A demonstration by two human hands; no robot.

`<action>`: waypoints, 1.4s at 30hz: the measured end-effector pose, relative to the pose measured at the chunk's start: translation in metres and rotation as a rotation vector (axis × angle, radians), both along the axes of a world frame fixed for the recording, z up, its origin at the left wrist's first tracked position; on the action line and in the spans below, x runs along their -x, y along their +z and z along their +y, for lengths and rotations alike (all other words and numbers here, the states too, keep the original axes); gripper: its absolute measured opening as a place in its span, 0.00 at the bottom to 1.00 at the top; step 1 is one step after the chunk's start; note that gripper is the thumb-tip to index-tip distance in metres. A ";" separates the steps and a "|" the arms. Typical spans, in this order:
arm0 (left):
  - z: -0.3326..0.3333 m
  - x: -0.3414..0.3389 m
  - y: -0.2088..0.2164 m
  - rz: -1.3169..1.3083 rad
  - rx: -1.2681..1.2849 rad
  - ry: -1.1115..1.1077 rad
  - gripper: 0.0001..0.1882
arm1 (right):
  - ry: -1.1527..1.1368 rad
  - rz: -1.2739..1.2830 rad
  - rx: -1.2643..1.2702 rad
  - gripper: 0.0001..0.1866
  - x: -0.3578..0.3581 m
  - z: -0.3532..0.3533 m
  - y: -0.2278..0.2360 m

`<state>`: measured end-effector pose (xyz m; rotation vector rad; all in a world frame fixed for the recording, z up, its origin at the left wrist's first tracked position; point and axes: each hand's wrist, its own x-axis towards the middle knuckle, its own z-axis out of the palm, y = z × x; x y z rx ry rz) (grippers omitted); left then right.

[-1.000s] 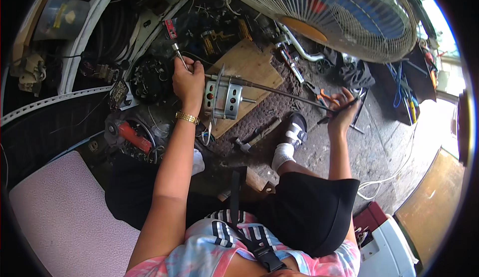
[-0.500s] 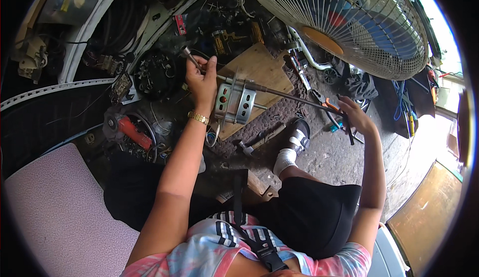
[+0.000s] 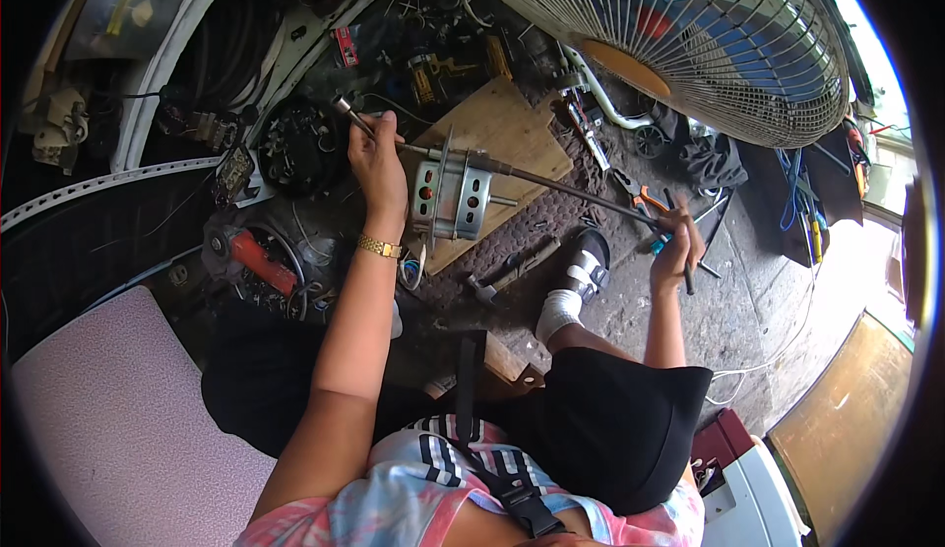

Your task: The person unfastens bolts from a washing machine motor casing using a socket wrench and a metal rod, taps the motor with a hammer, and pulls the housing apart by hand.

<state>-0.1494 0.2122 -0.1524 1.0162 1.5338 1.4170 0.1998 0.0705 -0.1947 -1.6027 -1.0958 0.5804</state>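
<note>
My left hand (image 3: 378,168), with a gold watch at its wrist, is closed round the socket end of a long T-handle socket wrench (image 3: 581,193). The socket itself sticks out past my fingers. Slanting down to the right, the shaft passes over a silver slotted motor (image 3: 451,198) with a thin shaft and a white wire. My right hand (image 3: 677,242) grips the crossbar end of the wrench. The motor sits over a wooden board (image 3: 522,119), beside my left wrist; whether that hand touches it, I cannot tell.
A hammer (image 3: 512,269) lies by my sandalled foot (image 3: 588,266). Orange-handled pliers (image 3: 645,200) and other tools lie on the right. A fan cage (image 3: 689,64) looms at upper right. A red angle grinder (image 3: 264,261) is at left, near a pinkish padded seat (image 3: 128,399).
My right hand has drawn in toward my knee and turned, its fingers now higher round the crossbar. My left hand, the wrench and the motor sit slightly further left in view.
</note>
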 end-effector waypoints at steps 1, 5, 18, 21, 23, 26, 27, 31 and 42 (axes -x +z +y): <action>-0.002 0.002 0.000 -0.008 -0.016 -0.022 0.10 | -0.010 0.108 0.144 0.24 -0.002 0.001 0.007; -0.004 0.005 -0.003 -0.110 -0.161 -0.018 0.10 | 0.121 0.546 0.571 0.22 -0.024 0.032 0.029; 0.001 0.000 -0.006 -0.107 -0.059 0.068 0.12 | -0.094 -0.551 0.210 0.47 0.021 0.020 0.035; 0.000 -0.003 -0.011 -0.137 -0.112 0.013 0.13 | 0.148 -0.388 0.705 0.50 -0.003 0.030 0.040; 0.006 0.003 -0.010 -0.107 -0.091 0.039 0.13 | 0.203 -0.074 0.718 0.47 0.000 0.038 0.068; 0.009 0.010 -0.014 -0.064 -0.056 0.058 0.14 | 0.252 0.443 0.831 0.40 -0.006 0.035 0.093; 0.010 0.012 -0.016 -0.039 -0.047 0.071 0.14 | 0.236 0.573 0.672 0.40 -0.004 0.023 0.090; 0.009 0.002 -0.014 -0.011 -0.075 0.058 0.15 | 0.410 0.186 0.320 0.42 -0.018 -0.007 0.066; 0.004 0.007 -0.006 0.113 0.020 0.028 0.14 | 0.285 -1.186 0.222 0.46 -0.020 -0.006 0.045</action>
